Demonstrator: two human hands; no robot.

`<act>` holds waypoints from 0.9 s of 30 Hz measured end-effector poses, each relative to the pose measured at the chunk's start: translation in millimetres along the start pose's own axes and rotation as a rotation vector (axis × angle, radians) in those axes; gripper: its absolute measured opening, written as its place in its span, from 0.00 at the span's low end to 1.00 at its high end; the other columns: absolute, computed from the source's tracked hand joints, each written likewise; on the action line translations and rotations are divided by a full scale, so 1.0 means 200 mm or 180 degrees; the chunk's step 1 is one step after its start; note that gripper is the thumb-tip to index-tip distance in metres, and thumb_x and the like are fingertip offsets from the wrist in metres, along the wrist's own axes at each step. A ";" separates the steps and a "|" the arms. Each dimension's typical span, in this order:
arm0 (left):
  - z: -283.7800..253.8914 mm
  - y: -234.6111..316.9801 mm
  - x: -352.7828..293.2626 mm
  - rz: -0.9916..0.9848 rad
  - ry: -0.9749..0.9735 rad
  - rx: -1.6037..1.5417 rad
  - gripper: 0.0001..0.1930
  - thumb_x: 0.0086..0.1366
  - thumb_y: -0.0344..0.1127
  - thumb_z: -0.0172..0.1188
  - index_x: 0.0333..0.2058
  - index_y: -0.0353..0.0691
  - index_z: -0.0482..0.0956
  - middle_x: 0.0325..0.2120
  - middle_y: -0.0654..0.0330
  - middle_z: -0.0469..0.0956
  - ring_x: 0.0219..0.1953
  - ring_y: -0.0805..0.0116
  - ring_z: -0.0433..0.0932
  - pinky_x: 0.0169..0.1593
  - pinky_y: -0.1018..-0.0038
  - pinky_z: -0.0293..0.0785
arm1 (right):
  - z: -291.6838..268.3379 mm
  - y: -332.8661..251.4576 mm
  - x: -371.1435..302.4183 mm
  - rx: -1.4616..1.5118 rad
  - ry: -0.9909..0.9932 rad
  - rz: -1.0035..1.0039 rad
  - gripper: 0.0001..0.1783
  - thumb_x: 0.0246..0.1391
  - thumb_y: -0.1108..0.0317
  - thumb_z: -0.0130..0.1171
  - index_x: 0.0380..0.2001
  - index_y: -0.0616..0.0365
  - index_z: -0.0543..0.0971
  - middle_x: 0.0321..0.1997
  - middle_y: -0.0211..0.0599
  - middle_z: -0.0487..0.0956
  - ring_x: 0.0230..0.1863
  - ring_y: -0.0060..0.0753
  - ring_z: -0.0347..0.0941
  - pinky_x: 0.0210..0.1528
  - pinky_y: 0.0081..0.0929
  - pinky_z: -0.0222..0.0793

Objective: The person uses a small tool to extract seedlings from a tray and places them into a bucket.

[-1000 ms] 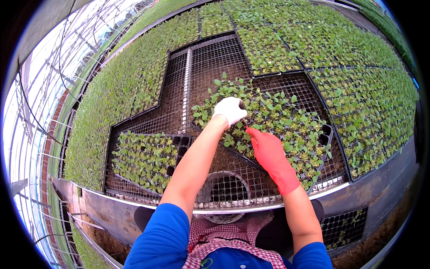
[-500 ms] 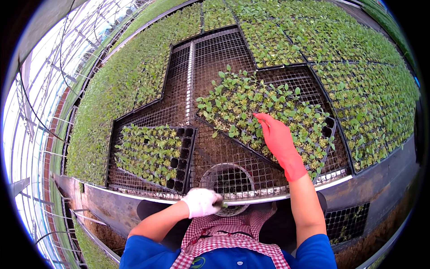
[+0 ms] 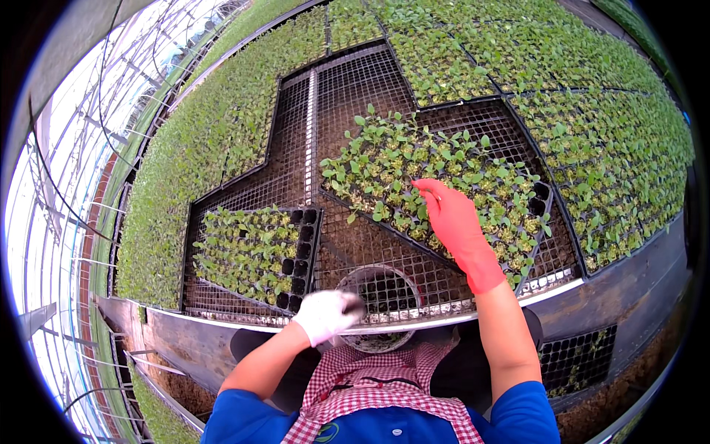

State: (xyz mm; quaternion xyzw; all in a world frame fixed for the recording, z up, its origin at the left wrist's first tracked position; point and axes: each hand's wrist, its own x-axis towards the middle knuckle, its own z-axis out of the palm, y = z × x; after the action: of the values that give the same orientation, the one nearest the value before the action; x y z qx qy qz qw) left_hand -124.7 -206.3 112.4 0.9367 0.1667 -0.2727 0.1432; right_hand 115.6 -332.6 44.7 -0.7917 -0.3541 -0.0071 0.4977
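My right hand [image 3: 447, 214], in a red rubber glove, reaches over the larger tray of leafy seedlings [image 3: 384, 152]. Its thumb and index finger are pinched together among the leaves; anything between the tips is too small to make out. That black cell tray [image 3: 541, 200] lies slanted on the mesh bench. My left hand [image 3: 323, 314] wears a white glove with dark fingertips and is smeared by motion. It hovers at the bench's front edge, beside a round bucket [image 3: 381, 343] partly under the mesh. Nearby sits a smaller seedling tray [image 3: 303, 251] with bare cells along its right side.
Dense seedling trays [image 3: 214, 159] fill the bench's left and far sides, with more [image 3: 592, 163] on the right. A pale metal rail [image 3: 444, 320] edges the bench front. Another dark cell tray [image 3: 577, 361] rests below at the lower right.
My left hand has risen slightly from the bucket side toward the smaller tray. My right hand has shifted a little left and up over the seedlings, still pinched.
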 end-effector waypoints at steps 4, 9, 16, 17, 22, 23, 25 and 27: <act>-0.19 0.06 0.25 0.0012 0.1461 0.0019 0.17 0.57 0.48 0.55 0.43 0.50 0.79 0.33 0.53 0.78 0.37 0.58 0.78 0.44 0.66 0.75 | 0.00 0.00 0.00 0.0269 -0.0107 0.0133 0.11 0.58 0.65 0.50 0.43 0.47 0.76 0.27 0.46 0.78 0.33 0.50 0.75 0.36 0.43 0.69; -0.41 0.07 0.70 -0.0170 0.1671 0.0891 0.24 0.56 0.49 0.58 0.50 0.47 0.74 0.41 0.49 0.74 0.44 0.54 0.75 0.48 0.61 0.72 | 0.03 0.00 0.00 0.0087 -0.0204 0.0147 0.11 0.58 0.65 0.50 0.42 0.47 0.77 0.27 0.45 0.78 0.32 0.50 0.75 0.36 0.43 0.69; -0.44 0.07 1.03 -0.0283 0.1466 0.1162 0.21 0.55 0.47 0.61 0.46 0.46 0.74 0.39 0.53 0.76 0.44 0.54 0.76 0.48 0.60 0.73 | 0.01 0.00 0.03 0.0114 0.0031 0.0089 0.10 0.58 0.65 0.50 0.42 0.47 0.77 0.25 0.45 0.78 0.31 0.50 0.75 0.34 0.43 0.69; -0.44 0.08 1.04 -0.0275 0.1449 0.1153 0.21 0.55 0.47 0.61 0.46 0.46 0.74 0.39 0.53 0.76 0.44 0.54 0.76 0.48 0.60 0.73 | 0.00 0.01 0.04 0.0225 0.0140 0.0141 0.10 0.58 0.65 0.50 0.42 0.47 0.77 0.25 0.45 0.78 0.30 0.50 0.75 0.34 0.43 0.69; -0.47 0.12 1.07 -0.0193 0.1402 0.1025 0.23 0.56 0.46 0.61 0.49 0.47 0.72 0.40 0.53 0.76 0.45 0.54 0.76 0.48 0.60 0.73 | 0.05 0.04 0.02 -0.0062 0.0060 0.0177 0.10 0.58 0.65 0.51 0.42 0.47 0.76 0.26 0.45 0.78 0.30 0.50 0.75 0.34 0.43 0.69; -0.49 0.13 1.07 -0.0118 0.1403 0.1007 0.23 0.56 0.46 0.61 0.50 0.48 0.72 0.40 0.53 0.76 0.45 0.55 0.76 0.49 0.60 0.73 | 0.05 0.05 0.02 -0.0169 0.0032 0.0119 0.11 0.58 0.65 0.51 0.43 0.47 0.76 0.26 0.45 0.78 0.30 0.51 0.75 0.34 0.43 0.69; -0.51 0.14 1.07 -0.0116 0.1366 0.1020 0.25 0.56 0.45 0.61 0.52 0.49 0.71 0.41 0.53 0.76 0.46 0.55 0.76 0.49 0.61 0.73 | 0.05 0.05 0.03 -0.0242 -0.0059 0.0176 0.11 0.58 0.65 0.51 0.44 0.47 0.76 0.26 0.45 0.78 0.31 0.51 0.75 0.34 0.43 0.69; -0.52 0.13 1.06 0.0083 0.1537 0.1000 0.26 0.55 0.43 0.60 0.54 0.52 0.70 0.42 0.52 0.76 0.46 0.54 0.76 0.49 0.61 0.73 | 0.04 0.04 0.04 -0.0034 0.0043 0.0189 0.11 0.58 0.65 0.50 0.44 0.46 0.76 0.27 0.46 0.78 0.31 0.51 0.75 0.35 0.44 0.70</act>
State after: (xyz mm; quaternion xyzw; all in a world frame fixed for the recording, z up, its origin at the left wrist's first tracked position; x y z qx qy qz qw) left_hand 102.5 -143.0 83.4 0.9873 0.1396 -0.0624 -0.0439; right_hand 122.4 -324.2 37.4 -0.8045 -0.3270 0.0005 0.4959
